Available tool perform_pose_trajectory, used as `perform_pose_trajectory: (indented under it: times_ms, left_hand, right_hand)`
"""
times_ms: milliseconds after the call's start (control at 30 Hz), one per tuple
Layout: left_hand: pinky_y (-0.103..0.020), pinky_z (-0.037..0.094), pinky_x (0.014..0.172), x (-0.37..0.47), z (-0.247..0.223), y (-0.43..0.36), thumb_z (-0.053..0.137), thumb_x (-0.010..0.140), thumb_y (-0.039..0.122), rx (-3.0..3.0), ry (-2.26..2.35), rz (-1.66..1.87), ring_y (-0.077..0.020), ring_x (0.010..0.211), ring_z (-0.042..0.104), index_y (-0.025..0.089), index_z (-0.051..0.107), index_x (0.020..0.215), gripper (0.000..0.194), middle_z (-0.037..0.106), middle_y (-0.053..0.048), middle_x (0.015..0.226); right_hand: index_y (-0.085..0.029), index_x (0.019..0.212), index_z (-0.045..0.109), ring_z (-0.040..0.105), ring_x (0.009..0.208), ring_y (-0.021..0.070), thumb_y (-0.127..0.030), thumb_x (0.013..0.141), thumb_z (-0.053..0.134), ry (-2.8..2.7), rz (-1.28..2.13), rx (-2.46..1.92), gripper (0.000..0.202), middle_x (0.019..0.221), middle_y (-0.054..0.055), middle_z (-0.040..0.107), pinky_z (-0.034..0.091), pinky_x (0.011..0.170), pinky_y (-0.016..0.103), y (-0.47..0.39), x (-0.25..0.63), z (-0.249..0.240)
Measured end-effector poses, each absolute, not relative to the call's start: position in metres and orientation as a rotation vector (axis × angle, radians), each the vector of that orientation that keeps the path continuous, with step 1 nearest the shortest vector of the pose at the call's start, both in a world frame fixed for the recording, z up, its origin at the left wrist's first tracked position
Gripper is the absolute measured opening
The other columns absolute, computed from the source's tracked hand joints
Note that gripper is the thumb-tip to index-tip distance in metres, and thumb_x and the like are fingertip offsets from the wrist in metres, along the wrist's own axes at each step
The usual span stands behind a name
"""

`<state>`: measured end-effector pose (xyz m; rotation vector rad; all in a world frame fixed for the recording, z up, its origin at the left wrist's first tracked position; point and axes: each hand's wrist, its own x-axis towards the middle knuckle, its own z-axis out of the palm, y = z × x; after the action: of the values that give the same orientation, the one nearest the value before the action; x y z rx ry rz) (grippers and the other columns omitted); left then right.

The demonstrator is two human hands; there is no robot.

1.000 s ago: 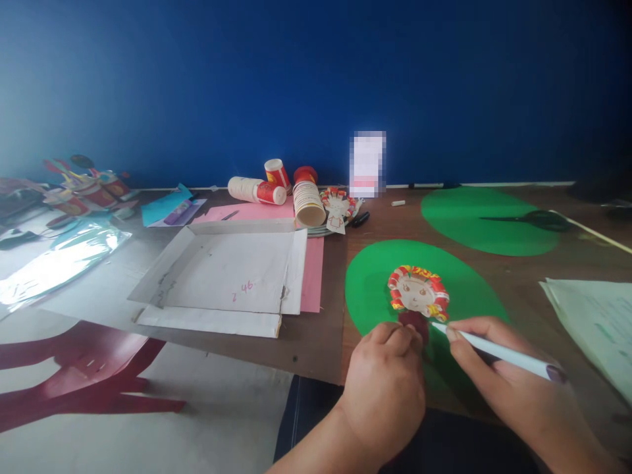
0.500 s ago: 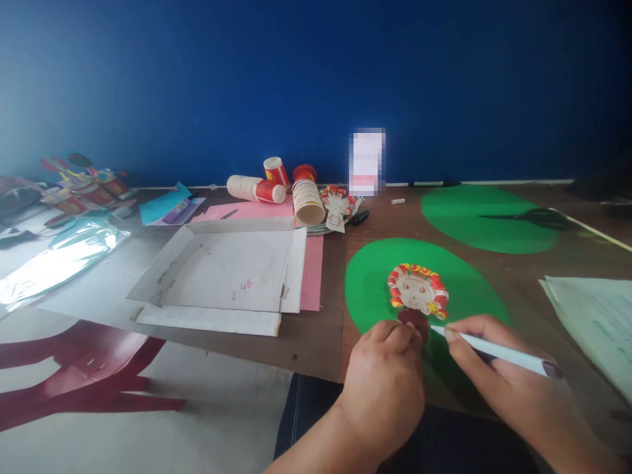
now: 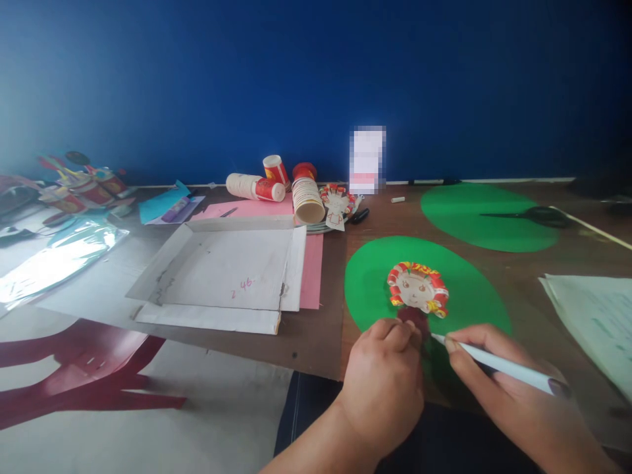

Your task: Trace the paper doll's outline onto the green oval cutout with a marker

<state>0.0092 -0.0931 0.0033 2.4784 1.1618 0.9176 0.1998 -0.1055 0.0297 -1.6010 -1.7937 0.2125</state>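
Note:
A green paper oval (image 3: 370, 276) lies on the table's near edge. On it sits a small paper-cup face (image 3: 415, 291) with a curled red, white and yellow rim. Below the face is a dark red shape (image 3: 417, 322), partly covered by my left hand (image 3: 385, 378). That hand rests over the oval's near edge with its fingers curled in; what lies under them is hidden. My right hand (image 3: 503, 375) grips a white marker pen (image 3: 503, 365), its tip at the right edge of the dark red shape.
Left of the oval stands a shallow white cardboard box (image 3: 222, 263) over pink paper (image 3: 311, 276). Stacked paper cups (image 3: 309, 197) and a cut-out figure (image 3: 336, 210) lie behind. Scissors (image 3: 533, 216) rest on a second green oval (image 3: 459, 204); papers (image 3: 592, 316) lie at right.
The marker pen and my right hand have moved slightly down and to the right along the dark red shape. My left hand has stayed nearly still.

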Motion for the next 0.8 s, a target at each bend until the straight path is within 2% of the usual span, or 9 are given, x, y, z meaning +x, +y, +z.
perform_pose_trajectory:
  times_ms: [267, 800]
  left_hand:
    - [-0.038, 0.064, 0.098, 0.009, 0.005, -0.093, 0.048, 0.104, 0.013, 2.456, 1.179, 0.897, -0.0251, 0.110, 0.068, 0.011, 0.071, 0.117, 0.026, 0.075, -0.008, 0.119]
    - [-0.041, 0.062, 0.102, 0.007, 0.006, -0.094, 0.048, 0.103, 0.014, 2.439, 1.144, 0.798, -0.0270, 0.114, 0.066, 0.010, 0.069, 0.121, 0.028, 0.074, -0.010, 0.124]
  right_hand:
    - [-0.030, 0.085, 0.067, 0.070, 0.049, 0.0130, -0.042, 0.098, 0.058, -1.862, 0.098, -1.521, 0.020, 0.065, -0.006, 0.074, 0.047, 0.045, 0.022, -0.110, 0.198, 0.027]
    - [-0.029, 0.082, 0.067, 0.070, 0.046, 0.0121, -0.037, 0.097, 0.058, -1.883, 0.062, -1.452, 0.019, 0.064, -0.006, 0.075, 0.048, 0.040, 0.019, -0.113, 0.193, 0.034]
